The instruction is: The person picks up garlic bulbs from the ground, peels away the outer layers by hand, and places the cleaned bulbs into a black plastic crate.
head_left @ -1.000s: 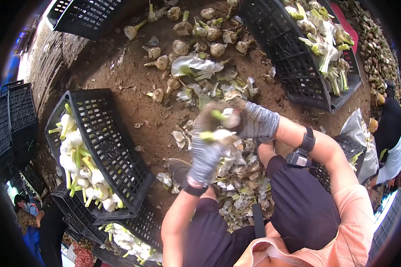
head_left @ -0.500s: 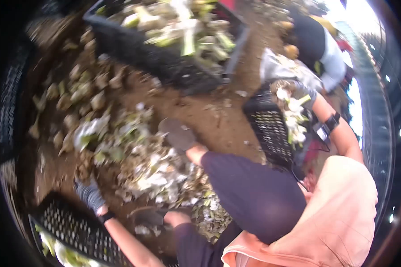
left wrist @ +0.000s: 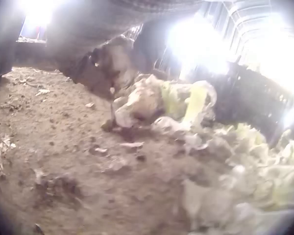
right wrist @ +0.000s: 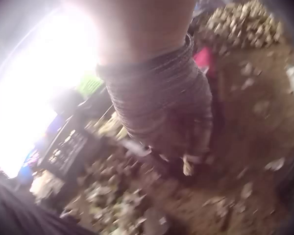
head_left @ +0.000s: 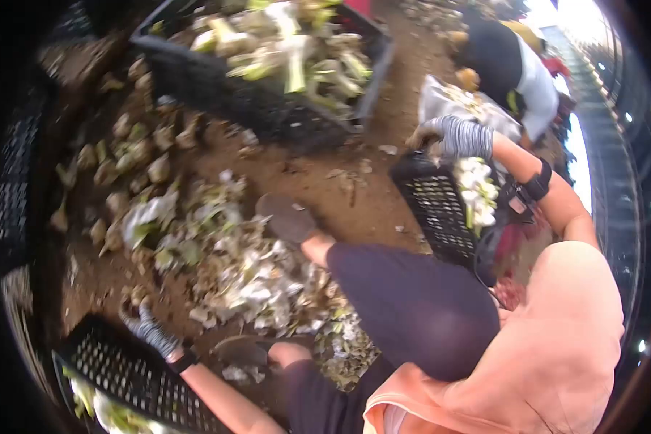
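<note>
My right hand (head_left: 464, 136), in a grey striped knit glove, is above the near rim of a small black crate (head_left: 432, 206), with no bulb showing in it. White trimmed garlic bulbs (head_left: 476, 189) with short green stems lie in that crate. In the right wrist view the gloved fingers hang downward. Low at the left, my gloved left hand (head_left: 152, 331) reaches over the soil beside a tilted black crate (head_left: 123, 372), fingers loosely extended. The left wrist view shows its soiled fingers (left wrist: 115, 61) close to a garlic bulb (left wrist: 139, 103) with a cut stem.
A large black crate (head_left: 267, 108) of untrimmed garlic stands ahead. Peeled skins (head_left: 260, 278) are heaped between my shoes. Unpeeled bulbs (head_left: 134, 152) lie on the soil at the left. Another person (head_left: 510, 69) bends beside a white sack (head_left: 456, 101) at the far right.
Both hands, together with garlic bulbs a second ago, have parted: right to the small crate, left down to the soil. The bulbs in the right hand have been let go. The view swung right.
</note>
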Tool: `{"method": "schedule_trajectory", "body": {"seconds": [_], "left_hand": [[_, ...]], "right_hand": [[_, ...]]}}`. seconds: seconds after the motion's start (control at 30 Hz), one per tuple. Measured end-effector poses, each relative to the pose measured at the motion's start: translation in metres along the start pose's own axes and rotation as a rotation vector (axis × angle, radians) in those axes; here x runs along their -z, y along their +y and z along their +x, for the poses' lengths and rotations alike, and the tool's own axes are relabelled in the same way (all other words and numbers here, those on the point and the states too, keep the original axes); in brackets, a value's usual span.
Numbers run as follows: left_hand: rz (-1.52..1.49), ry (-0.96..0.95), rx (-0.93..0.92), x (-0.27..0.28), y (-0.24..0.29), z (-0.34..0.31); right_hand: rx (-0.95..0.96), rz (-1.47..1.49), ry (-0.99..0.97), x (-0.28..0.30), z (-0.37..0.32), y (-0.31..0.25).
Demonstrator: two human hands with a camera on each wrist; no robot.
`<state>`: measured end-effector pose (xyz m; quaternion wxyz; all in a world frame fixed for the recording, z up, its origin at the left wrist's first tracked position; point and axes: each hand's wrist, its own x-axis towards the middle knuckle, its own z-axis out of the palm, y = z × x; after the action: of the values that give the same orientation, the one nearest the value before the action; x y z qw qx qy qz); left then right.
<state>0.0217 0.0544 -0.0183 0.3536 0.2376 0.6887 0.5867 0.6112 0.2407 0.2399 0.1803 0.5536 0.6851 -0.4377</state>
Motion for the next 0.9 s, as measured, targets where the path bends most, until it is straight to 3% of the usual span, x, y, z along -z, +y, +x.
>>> {"method": "schedule_trajectory", "body": {"seconds": [0.03,0.07,0.1,0.13,0.23,0.27,0.33,0.37,0.4,0.43,0.5,0.53,0.57,0.7,0.9], "left_hand": [[-0.268,-0.088,-0.053,-0.006,0.008,-0.014],[-0.246,0.051,-0.003,-0.031,0.046,-0.037],[-0.401,-0.003,0.111,-0.037,0.061,-0.048],[-0.574,-0.068,0.108,-0.048,0.072,-0.057],[-0.715,-0.059,0.128,-0.061,0.078,-0.078],[-0.825,-0.078,0.125,-0.066,0.077,-0.085],[-0.937,-0.115,0.141,-0.072,0.082,-0.091],[-0.978,-0.092,0.135,-0.076,0.085,-0.095],[-0.931,-0.100,0.129,-0.075,0.084,-0.096],[-0.886,-0.111,0.123,-0.075,0.083,-0.096],[-0.861,-0.044,0.136,-0.081,0.091,-0.100],[-0.803,-0.039,0.123,-0.081,0.090,-0.100],[-0.746,-0.042,0.116,-0.082,0.088,-0.100],[-0.414,-0.060,0.050,-0.087,0.076,-0.104],[-0.167,-0.049,-0.124,-0.095,0.072,-0.102]], "right_hand": [[-0.022,0.157,-0.086,-0.012,0.018,-0.041],[0.121,0.126,-0.166,-0.023,0.038,-0.081],[0.291,0.121,-0.260,-0.034,0.061,-0.107],[0.276,0.161,-0.348,-0.044,0.075,-0.142],[0.223,0.318,-0.628,-0.058,0.113,-0.237],[0.399,0.311,-0.671,-0.065,0.127,-0.257],[0.528,0.102,-0.661,-0.104,0.179,-0.259],[0.608,-0.105,-0.532,-0.123,0.191,-0.270],[0.725,-0.903,-0.126,-0.146,0.214,-0.271],[0.629,-0.423,-0.280,-0.150,0.210,-0.287],[0.812,0.253,-0.323,-0.173,0.217,-0.281],[0.879,0.236,-0.241,-0.181,0.217,-0.279],[0.648,0.422,-0.411,-0.186,0.215,-0.274],[0.493,0.594,-0.509,-0.192,0.207,-0.269],[0.612,0.664,-0.272,-0.209,0.209,-0.259]]}}
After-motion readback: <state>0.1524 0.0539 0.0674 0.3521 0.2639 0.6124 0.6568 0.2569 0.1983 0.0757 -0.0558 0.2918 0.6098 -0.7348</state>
